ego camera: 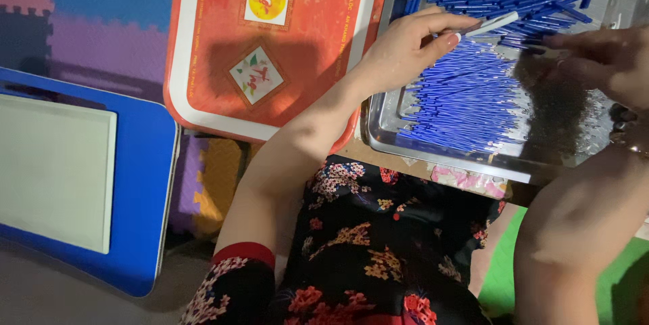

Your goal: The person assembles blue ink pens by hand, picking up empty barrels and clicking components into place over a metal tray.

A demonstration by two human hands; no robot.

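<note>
Now I sit with the big shiny metal tray (446,163) in front of me, and I am at the picking step. Left of the metal tray lies a flat orange plastic tray (203,95), smooth, with little pictures on it. Further left is a blue board (145,196) with a white middle. Inside the metal tray lie lots of thin blue tubes (466,105), straight, hard and slippery-looking. My left hand (405,48) is over the tubes, fingers pinched shut on a small white piece (497,23). My right hand (602,58) hangs over the tray's right side. It is blurry, so I cannot tell how open it is. I think the next move needs a soft, careful pinch.
</note>
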